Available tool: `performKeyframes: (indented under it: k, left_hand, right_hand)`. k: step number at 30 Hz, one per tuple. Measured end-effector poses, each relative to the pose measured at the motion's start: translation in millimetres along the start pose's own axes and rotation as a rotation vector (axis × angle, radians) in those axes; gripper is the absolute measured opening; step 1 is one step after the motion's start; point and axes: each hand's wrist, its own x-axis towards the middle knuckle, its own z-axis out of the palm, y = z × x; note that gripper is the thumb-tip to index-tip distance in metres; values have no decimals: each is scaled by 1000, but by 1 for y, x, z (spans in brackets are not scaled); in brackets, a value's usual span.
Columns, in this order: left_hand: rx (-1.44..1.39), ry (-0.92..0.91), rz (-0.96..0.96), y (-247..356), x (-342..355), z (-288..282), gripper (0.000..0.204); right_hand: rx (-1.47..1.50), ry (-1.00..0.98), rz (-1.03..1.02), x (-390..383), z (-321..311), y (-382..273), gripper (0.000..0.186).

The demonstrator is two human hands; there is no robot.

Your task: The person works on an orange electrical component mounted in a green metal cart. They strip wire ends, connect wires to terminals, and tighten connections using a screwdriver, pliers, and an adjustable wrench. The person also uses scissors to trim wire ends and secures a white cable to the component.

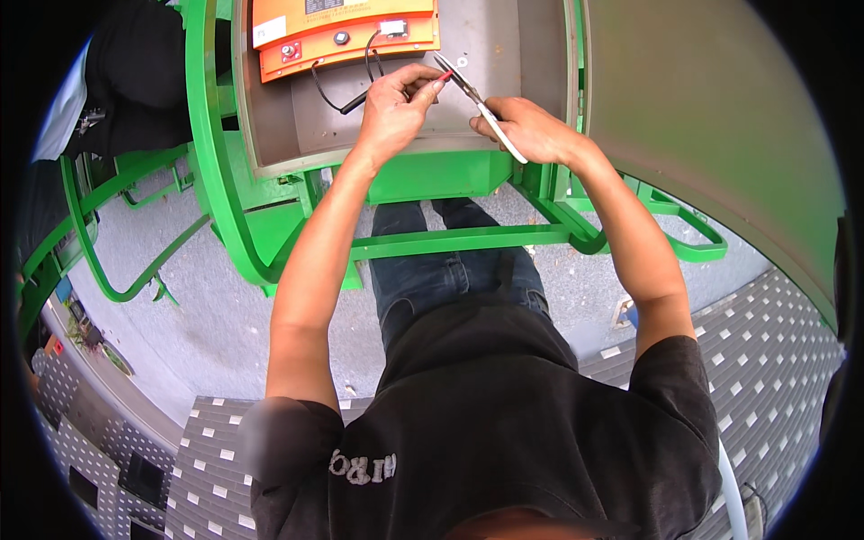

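Note:
My left hand [398, 110] is closed, pinching a small red piece [445, 77] between thumb and forefinger; it may be a wire end. My right hand [529, 129] grips a scissors-like hand tool [500, 133] with white handles and slim dark jaws. The jaws point up and left, right beside the red piece; whether they touch it I cannot tell. A black cable [354, 104] runs from the orange box [346, 45] toward my left hand. The box sits in a grey metal compartment [517, 54], with sockets and a round black knob along its near face.
A green tubular frame [459, 240] surrounds the compartment and crosses in front of my legs. To the right stands a large grey panel [702, 108]. A small white ring [463, 62] lies on the compartment floor. Another person in dark clothes [139, 81] is at the far left.

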Motion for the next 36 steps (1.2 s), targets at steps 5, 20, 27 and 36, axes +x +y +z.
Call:
performKeyframes:
  k: [5, 20, 27, 36]
  left_hand:
    - [122, -16, 62, -1, -4, 1, 17]
    - [410, 41, 226, 7, -9, 14, 15]
    - [588, 55, 349, 12, -12, 16, 16]
    - [548, 168, 358, 13, -11, 25, 12]
  right_hand:
    - [121, -4, -3, 6, 9, 13, 50]
    - [-26, -30, 68, -3, -3, 9, 57]
    - [-58, -19, 40, -1, 0, 17, 56]
    - [-36, 116, 16, 1, 14, 19, 43]
